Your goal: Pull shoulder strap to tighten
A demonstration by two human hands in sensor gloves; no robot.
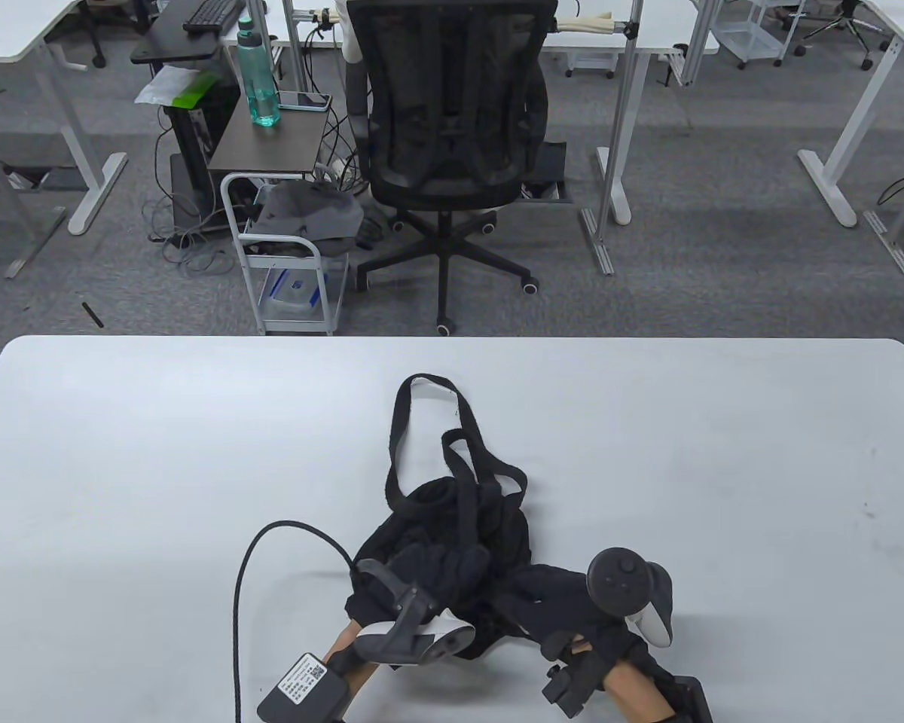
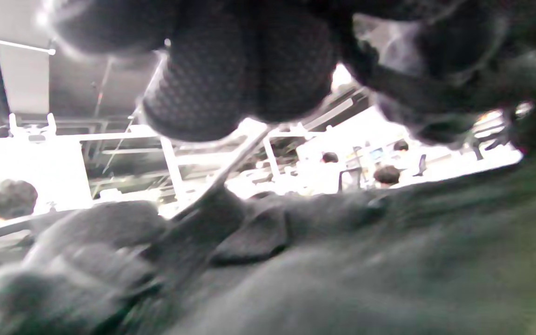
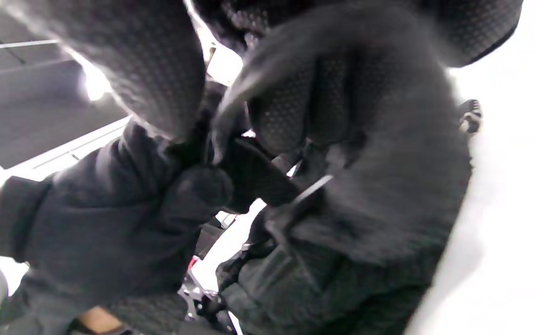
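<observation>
A black bag (image 1: 459, 542) lies crumpled at the near middle of the white table (image 1: 158, 467). Its shoulder straps (image 1: 399, 444) loop away across the table. My left hand (image 1: 429, 572) rests curled on the bag's near side. In the left wrist view its fingers (image 2: 240, 70) grip a taut strap (image 2: 207, 186) that runs down to the fabric. My right hand (image 1: 550, 602) is right of it, fingers tucked into the bag. In the right wrist view its fingers (image 3: 296, 102) pinch a black strap piece (image 3: 258, 179) by a buckle, close to the left glove (image 3: 110, 223).
A black cable (image 1: 248, 572) curves from the left wrist unit (image 1: 301, 681) across the table's near left. Beyond the far table edge stand an office chair (image 1: 452, 113), a small white cart (image 1: 286, 256) and a side table with a bottle (image 1: 260, 75).
</observation>
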